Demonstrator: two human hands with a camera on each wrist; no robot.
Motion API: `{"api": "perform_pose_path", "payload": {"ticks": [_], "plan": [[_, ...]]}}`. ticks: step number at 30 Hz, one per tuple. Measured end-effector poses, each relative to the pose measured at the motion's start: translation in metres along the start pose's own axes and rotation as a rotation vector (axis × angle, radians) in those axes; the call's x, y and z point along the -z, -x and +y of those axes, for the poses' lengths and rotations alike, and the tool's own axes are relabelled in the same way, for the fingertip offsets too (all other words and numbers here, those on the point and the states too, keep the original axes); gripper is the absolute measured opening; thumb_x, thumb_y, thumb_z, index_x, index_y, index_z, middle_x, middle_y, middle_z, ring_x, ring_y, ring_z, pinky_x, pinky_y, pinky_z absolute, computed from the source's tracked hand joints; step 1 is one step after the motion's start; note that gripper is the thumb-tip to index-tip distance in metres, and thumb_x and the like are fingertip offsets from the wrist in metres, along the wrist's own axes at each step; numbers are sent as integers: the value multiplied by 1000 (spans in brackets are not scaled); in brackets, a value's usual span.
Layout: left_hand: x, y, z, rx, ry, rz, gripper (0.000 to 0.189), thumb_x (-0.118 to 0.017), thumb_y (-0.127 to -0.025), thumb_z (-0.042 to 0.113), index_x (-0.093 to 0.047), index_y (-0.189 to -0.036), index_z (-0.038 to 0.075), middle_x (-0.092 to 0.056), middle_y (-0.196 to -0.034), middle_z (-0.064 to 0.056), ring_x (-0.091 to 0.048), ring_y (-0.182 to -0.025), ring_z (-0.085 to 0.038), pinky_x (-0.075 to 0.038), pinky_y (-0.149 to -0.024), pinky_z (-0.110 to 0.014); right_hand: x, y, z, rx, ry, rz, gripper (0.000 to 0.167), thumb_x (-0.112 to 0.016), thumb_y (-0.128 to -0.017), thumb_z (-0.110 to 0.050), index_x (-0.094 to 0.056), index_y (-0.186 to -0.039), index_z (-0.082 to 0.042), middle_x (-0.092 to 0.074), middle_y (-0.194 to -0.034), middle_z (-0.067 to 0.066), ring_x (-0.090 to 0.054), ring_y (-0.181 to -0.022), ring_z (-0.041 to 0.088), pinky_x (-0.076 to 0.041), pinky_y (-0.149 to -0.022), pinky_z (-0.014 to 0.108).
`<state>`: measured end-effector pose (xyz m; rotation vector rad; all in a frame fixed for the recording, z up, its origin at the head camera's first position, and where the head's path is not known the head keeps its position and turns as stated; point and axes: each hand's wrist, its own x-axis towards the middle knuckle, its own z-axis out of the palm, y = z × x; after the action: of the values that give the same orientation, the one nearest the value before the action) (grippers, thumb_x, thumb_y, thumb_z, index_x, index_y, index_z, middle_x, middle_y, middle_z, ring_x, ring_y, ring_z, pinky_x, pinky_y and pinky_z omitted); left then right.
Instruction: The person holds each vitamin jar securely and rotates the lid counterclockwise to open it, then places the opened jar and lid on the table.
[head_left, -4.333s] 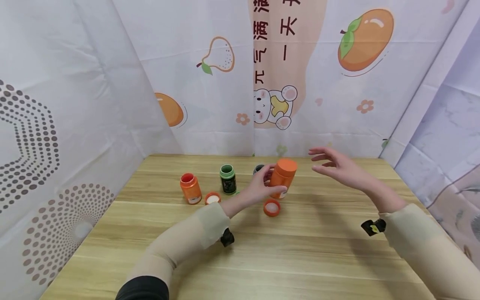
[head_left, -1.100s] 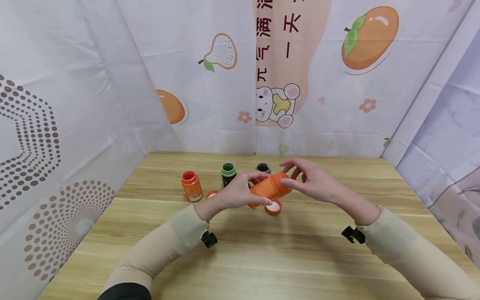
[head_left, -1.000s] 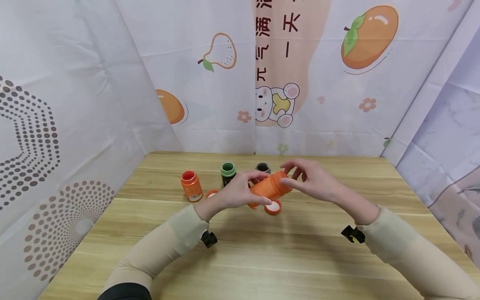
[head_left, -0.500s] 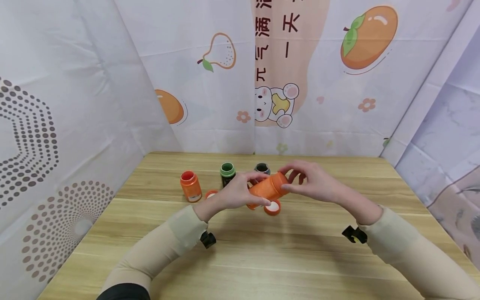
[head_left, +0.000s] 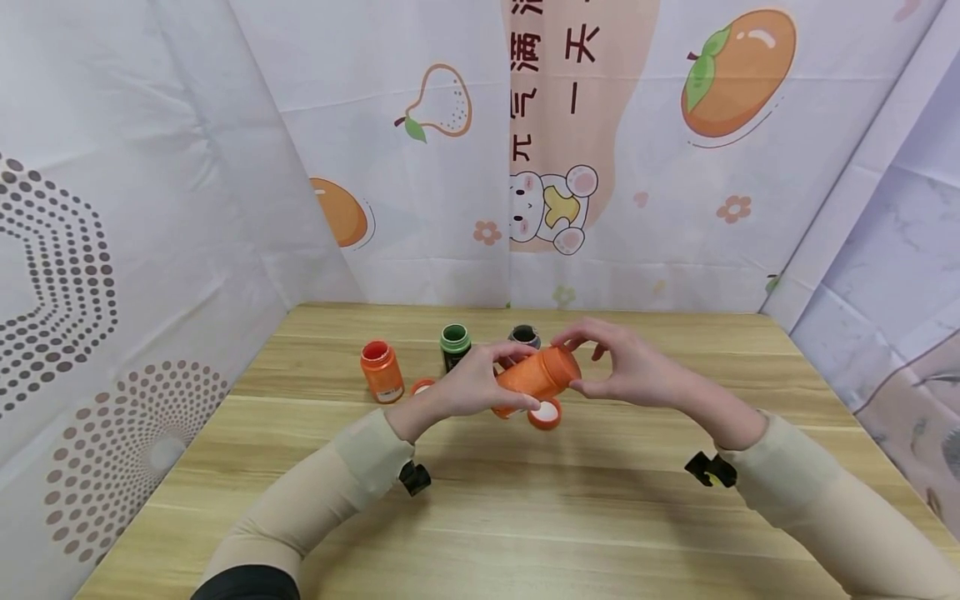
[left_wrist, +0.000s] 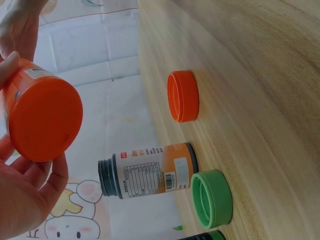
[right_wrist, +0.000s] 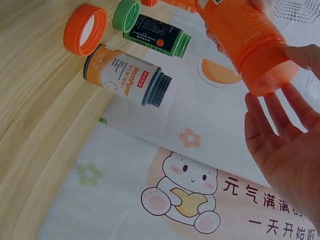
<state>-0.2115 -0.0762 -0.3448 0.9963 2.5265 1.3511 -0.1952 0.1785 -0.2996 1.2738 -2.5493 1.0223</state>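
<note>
My left hand grips the body of an orange bottle above the table, tilted with its orange cap to the right. The right hand has its thumb and fingertips on opposite sides of that cap. In the right wrist view the cap sits on the bottle, with the right fingertips at its rim. The left wrist view faces the bottle's round base, the left fingers curled around its side. A loose orange lid lies on the table below the bottle.
An uncapped orange bottle stands at the left. Behind the hands are an uncapped green-necked bottle and an uncapped grey-necked bottle. A green lid and another orange lid lie near them.
The bottle went from nearly upright to tilted rightward, and the right hand came in from the right onto its cap. Over the last second the right fingers and thumb have shifted around the cap.
</note>
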Motion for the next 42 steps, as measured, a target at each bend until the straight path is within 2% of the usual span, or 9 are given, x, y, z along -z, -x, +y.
{"api": "perform_pose_path", "payload": {"ticks": [6, 12, 18, 25, 28, 32, 42], "plan": [[0, 0, 0, -11, 6, 1, 63, -87, -73, 29, -61, -128, 12, -63, -104, 5, -57, -89, -16, -54, -69, -31, 2, 1, 1, -1, -24, -23, 49, -80, -79, -5, -59, -122, -15, -61, -116, -5, -58, -105, 16, -48, -86, 45], [-2, 0, 0, 5, 4, -3, 63, -87, -73, 29, -61, -128, 11, -62, -104, 5, -57, -90, -16, -53, -69, -31, 3, 1, 2, -78, -49, -35, 43, -73, -89, -18, -56, -128, -13, -59, -124, 0, -58, -112, 24, -44, -94, 51], [-2, 0, 1, 13, 8, -10, 64, -87, -72, 31, -61, -127, 13, -62, -104, 6, -56, -91, -16, -54, -70, -31, -1, 0, 1, -180, 14, -85, 50, -71, -90, -33, -53, -131, -12, -58, -126, 5, -60, -109, 23, -47, -90, 51], [-3, 0, 1, 7, 8, -15, 62, -86, -73, 32, -62, -127, 14, -62, -103, 6, -56, -90, -16, -54, -69, -31, -4, -3, -1, -242, -32, -83, 49, -72, -90, -30, -54, -131, -9, -61, -116, 6, -62, -94, 16, -53, -79, 40], [-2, 0, 1, 3, 6, -13, 62, -86, -73, 32, -62, -127, 15, -62, -103, 6, -56, -89, -16, -54, -69, -31, -3, -3, -2, -242, -25, -69, 47, -73, -89, -28, -57, -128, -9, -62, -110, 3, -62, -87, 13, -53, -74, 34], [-2, 0, 1, -1, 8, -11, 62, -86, -73, 31, -61, -128, 14, -62, -103, 6, -56, -89, -16, -54, -68, -31, -2, -3, -3, -226, -23, -46, 43, -75, -87, -25, -60, -124, -9, -64, -107, 1, -62, -84, 12, -53, -71, 35], [-1, 1, 4, 24, 9, -13, 62, -86, -73, 32, -62, -127, 14, -62, -104, 6, -56, -91, -17, -54, -70, -31, -2, -1, -1, -144, -30, -8, 39, -80, -82, -21, -64, -116, -13, -64, -107, -4, -62, -89, 12, -52, -70, 31]]}}
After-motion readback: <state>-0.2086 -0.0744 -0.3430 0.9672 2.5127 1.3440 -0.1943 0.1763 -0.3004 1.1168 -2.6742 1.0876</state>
